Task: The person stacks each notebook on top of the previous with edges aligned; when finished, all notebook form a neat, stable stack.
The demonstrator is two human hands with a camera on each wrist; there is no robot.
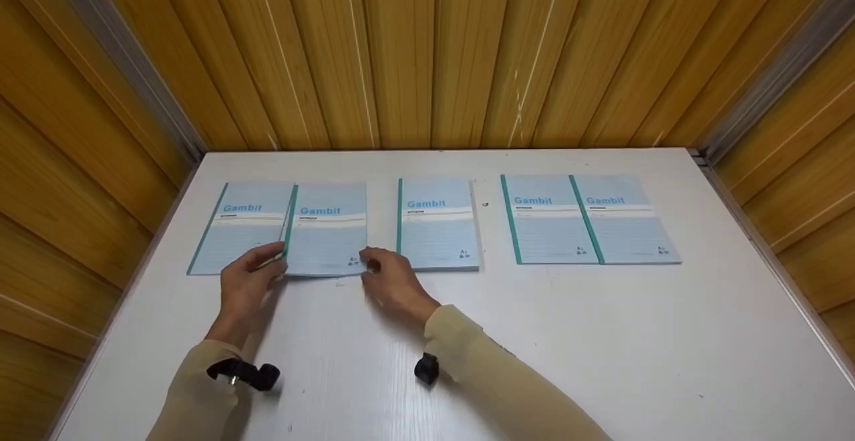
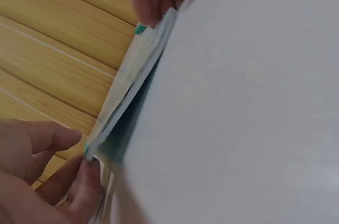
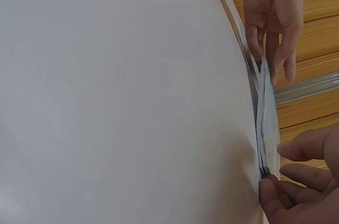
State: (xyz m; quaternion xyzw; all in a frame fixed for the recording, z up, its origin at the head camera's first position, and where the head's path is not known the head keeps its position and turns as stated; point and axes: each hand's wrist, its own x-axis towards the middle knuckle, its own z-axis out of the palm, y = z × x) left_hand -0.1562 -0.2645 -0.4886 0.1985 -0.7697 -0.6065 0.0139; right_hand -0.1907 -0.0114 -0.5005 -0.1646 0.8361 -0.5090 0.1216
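My left hand [image 1: 244, 286] holds the green-spined left edge of a light blue "Gambit" notebook [image 1: 326, 242], near its front corner. At the opposite front corner, my right hand [image 1: 395, 285] holds its right edge. Both wrist views show the near edge of the notebook [image 2: 124, 99] tilted up off the table, with a dark gap under it. Its edge looks like more than one layer in the right wrist view. Another notebook [image 1: 244, 227] lies flat on the left, partly overlapped by the held one's spine.
Right of the hands lies a thicker notebook stack [image 1: 437, 237]. Farther right, two matching notebooks [image 1: 551, 237] lie side by side, edges meeting. All are on a white table [image 1: 601, 347], with wood-look panel walls [image 1: 427, 53] behind and at both sides.
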